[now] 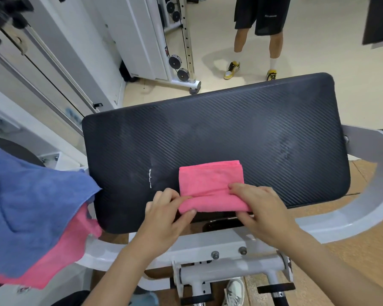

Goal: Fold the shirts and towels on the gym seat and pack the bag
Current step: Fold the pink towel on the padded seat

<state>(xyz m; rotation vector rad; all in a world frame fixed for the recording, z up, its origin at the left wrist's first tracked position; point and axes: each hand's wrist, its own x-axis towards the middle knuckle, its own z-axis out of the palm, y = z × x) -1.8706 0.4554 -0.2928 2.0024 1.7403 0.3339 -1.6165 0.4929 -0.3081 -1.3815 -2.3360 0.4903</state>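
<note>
We see the pink towel (210,186) lying folded into a small rectangle on the black ribbed bench (230,129), in the lower middle of the frame and close to the pad's near edge. Its nearest part is doubled over into a thick fold that hangs just past that edge.

Our left hand (168,214) holds the left end of this fold. Its thumb lies on top and its fingers (187,214) are curled under, so the cloth is pinched between them. Our right hand (260,208) holds the right end. Its fingers are bent over the top of the fold and the thumb is tucked beneath, closed on the towel. Both forearms come up from the bottom of the frame.

At the left of the frame a blue towel (31,204) lies loose and unfolded, with one corner touching the bench's left edge. A second pink towel (60,248) shows from under it, hanging lower.

The bench sits on a white frame (352,219) that curves round the right side and runs below our hands. Our own shoe (234,291) shows at the bottom edge on the wooden floor.

In the upper right a person (260,16) in black shorts, white socks and yellow-and-white shoes stands on the pale floor beyond the bench. A white cable machine (182,74) with black pulleys stands in the upper middle.
</note>
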